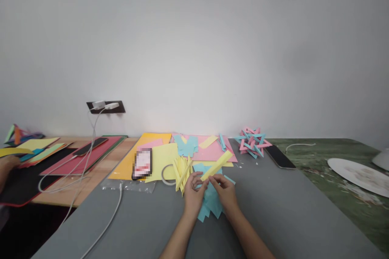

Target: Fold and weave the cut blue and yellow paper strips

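Observation:
Both my hands pinch the near end of a yellow paper strip [219, 164], which slants up to the right. My left hand [193, 190] has its thumb and fingertips closed on the strip's lower left corner. My right hand [225, 192] grips the same end from the other side. Beneath them lies a loose pile of light-blue paper pieces [212, 202], partly hidden by the hands. Just left of my left hand is a bundle of folded yellow paper strips [182, 172]. Behind it, torn blue paper [186, 145] rests on a pink sheet [202, 154].
A pink-and-blue folded-paper star [253, 142] stands back right, beside a dark phone [279, 157]. A lit phone [142, 164], a tape roll [166, 175] and a white cable [109, 222] lie left. Another person's hand [8, 166] holds yellow paper far left. A white plate [358, 176] is far right.

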`<control>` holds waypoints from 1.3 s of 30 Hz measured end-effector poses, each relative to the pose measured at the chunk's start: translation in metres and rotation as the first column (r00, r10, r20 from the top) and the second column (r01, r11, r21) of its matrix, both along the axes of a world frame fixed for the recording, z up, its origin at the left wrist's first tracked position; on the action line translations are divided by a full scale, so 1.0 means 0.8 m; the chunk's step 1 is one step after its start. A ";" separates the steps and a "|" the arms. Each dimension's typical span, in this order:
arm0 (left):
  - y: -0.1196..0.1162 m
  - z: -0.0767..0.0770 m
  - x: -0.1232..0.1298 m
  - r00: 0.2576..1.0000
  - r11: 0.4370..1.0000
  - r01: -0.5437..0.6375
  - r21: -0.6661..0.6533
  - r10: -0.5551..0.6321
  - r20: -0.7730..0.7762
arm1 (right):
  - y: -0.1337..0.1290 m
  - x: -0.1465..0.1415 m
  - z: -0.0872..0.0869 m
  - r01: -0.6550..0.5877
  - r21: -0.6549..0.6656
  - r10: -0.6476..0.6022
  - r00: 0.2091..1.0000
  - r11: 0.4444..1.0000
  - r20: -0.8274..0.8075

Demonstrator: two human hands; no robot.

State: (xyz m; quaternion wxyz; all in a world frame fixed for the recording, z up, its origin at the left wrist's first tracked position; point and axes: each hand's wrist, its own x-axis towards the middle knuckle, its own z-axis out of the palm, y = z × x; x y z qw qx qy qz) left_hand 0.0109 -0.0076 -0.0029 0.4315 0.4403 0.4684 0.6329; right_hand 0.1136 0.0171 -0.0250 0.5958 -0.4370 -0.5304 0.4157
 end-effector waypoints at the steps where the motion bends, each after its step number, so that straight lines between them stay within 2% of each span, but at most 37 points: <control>1: 0.001 -0.001 0.000 1.000 1.000 -0.001 -0.001 0.001 0.005 | -0.001 0.000 0.001 -0.004 -0.004 0.004 1.000 1.000 -0.001; 14: 0.005 -0.005 -0.001 0.992 0.999 0.019 -0.040 -0.014 0.125 | -0.007 -0.006 0.007 -0.042 -0.144 0.024 0.992 0.989 -0.124; 25: 0.004 -0.003 -0.001 0.980 0.993 0.041 -0.110 -0.019 0.196 | -0.012 -0.008 0.008 0.010 -0.069 -0.020 0.989 0.998 -0.144; 30: 0.002 0.001 -0.001 0.989 0.983 0.089 -0.162 -0.067 0.133 | -0.008 -0.008 0.003 -0.013 -0.053 0.006 0.993 0.998 -0.117; 33: 0.002 0.000 -0.002 0.992 0.985 0.104 -0.135 -0.092 0.092 | -0.007 -0.007 0.001 -0.017 -0.055 0.012 0.996 0.998 -0.084; 39: 0.003 -0.001 -0.003 0.996 0.994 0.067 -0.090 -0.062 0.061 | -0.008 -0.006 0.002 -0.053 -0.071 0.051 0.998 0.996 -0.038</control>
